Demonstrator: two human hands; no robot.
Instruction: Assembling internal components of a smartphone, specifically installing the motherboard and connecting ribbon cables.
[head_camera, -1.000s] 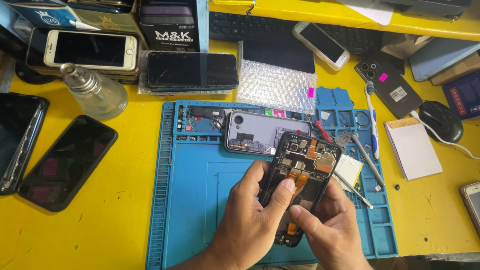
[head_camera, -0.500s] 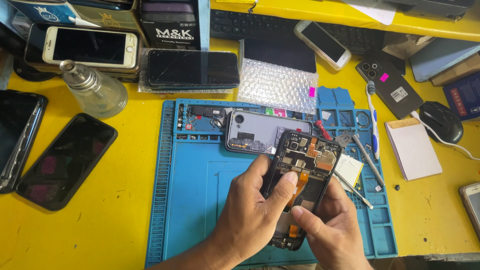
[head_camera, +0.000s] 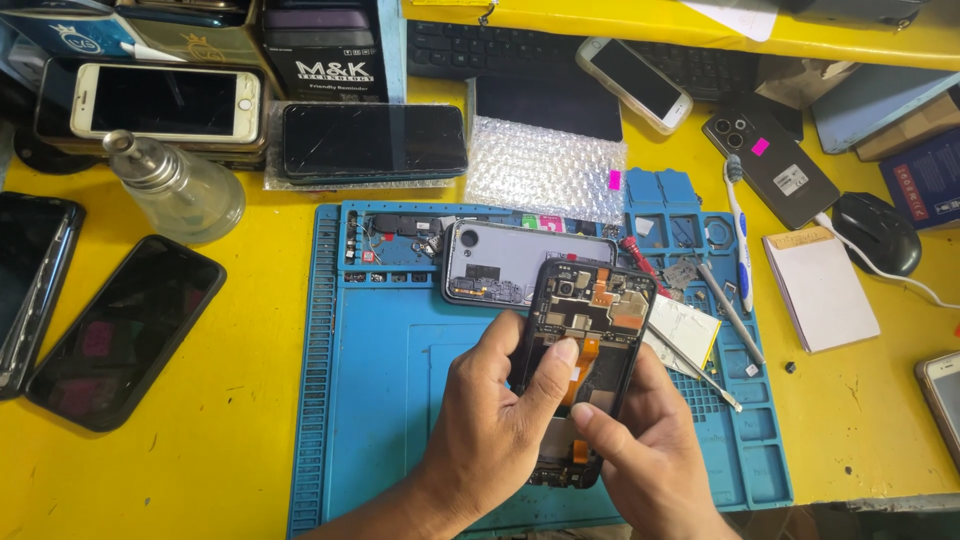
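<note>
An opened phone (head_camera: 590, 310) with its back removed, showing circuit boards and orange flex cables, is tilted up over the blue repair mat (head_camera: 380, 400). My left hand (head_camera: 495, 425) grips its left edge, thumb pressed on the middle of the insides. My right hand (head_camera: 650, 455) holds the lower right side, forefinger touching the phone's centre near the thumb. A grey back cover (head_camera: 500, 262) lies on the mat just behind the phone.
Tweezers (head_camera: 690, 365), a red screwdriver (head_camera: 640, 258) and small parts lie on the mat's right side. A toothbrush (head_camera: 738, 235), notepad (head_camera: 820, 290), mouse (head_camera: 878, 232), glass bottle (head_camera: 180, 190), bubble wrap (head_camera: 545, 165) and several phones (head_camera: 125, 330) surround the mat on the yellow table.
My left thumb has slid slightly along the phone's insides and my right forefinger has come in beside it. The phone stays in nearly the same place.
</note>
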